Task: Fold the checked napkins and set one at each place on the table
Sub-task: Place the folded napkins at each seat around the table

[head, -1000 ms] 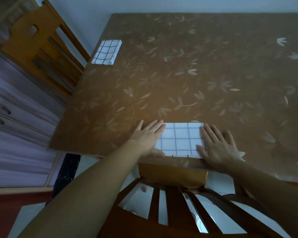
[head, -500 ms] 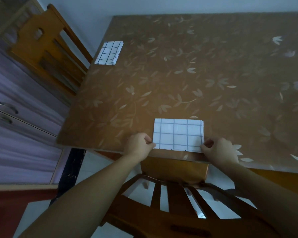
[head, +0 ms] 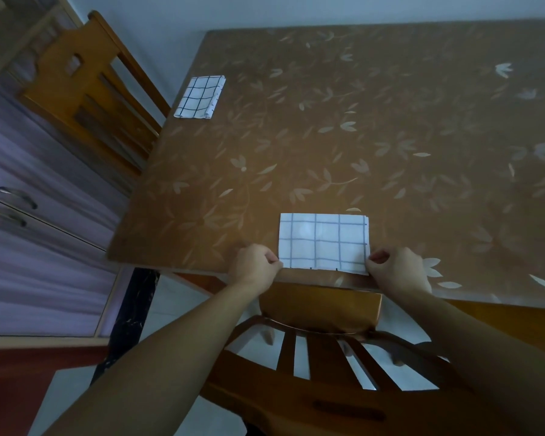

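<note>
Brown tabletop [head: 343,146] with a pale leaf pattern, carrying two folded checked napkins.

One napkin [head: 324,243] lies flat at the near edge; the other napkin [head: 199,96] lies at the left edge, well apart.

A folded checked napkin [head: 324,243] lies flat at the table's [head: 390,136] near edge. The left hand [head: 256,266] and right hand [head: 397,269] pinch its near corners. Another folded napkin [head: 200,96] lies far left, beside a chair [head: 88,89].

bare table [head: 375,136] beyond near napkin [head: 324,243], chair back [head: 320,313] crowding near edge
</note>
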